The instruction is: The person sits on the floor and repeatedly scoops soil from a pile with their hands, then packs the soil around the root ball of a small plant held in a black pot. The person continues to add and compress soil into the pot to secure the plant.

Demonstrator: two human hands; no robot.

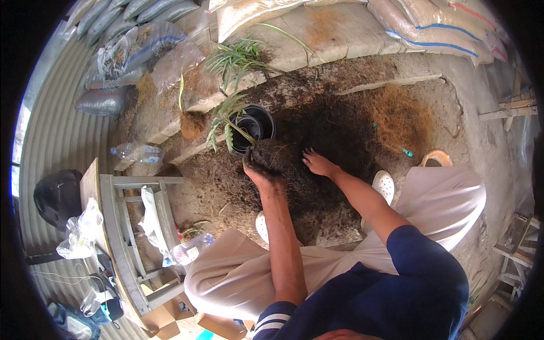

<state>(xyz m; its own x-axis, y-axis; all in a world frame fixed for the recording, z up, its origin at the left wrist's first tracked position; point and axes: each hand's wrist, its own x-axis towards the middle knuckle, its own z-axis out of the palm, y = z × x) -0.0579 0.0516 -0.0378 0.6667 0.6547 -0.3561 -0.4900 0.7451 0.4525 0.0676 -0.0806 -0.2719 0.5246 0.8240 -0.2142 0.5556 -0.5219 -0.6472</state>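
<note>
My left hand (262, 171) holds the dark root ball (272, 156) of a leafy green plant (229, 121) from below; the plant leans to the left. Black plastic pots (267, 120), a smaller one inside a larger one, stand just behind the root ball. My right hand (319, 163) has its fingers spread over a heap of dark soil (335, 131), apart from the root ball, with nothing seen in it. Its fingertips are at the soil.
Brown fibre (397, 119) lies right of the soil. More uprooted plants (238, 57) lie on the concrete ledge. A plastic bottle (138, 153) and a wooden stool (127, 221) are at left. Filled sacks (433, 25) are stacked behind. White clogs (383, 187) are on my feet.
</note>
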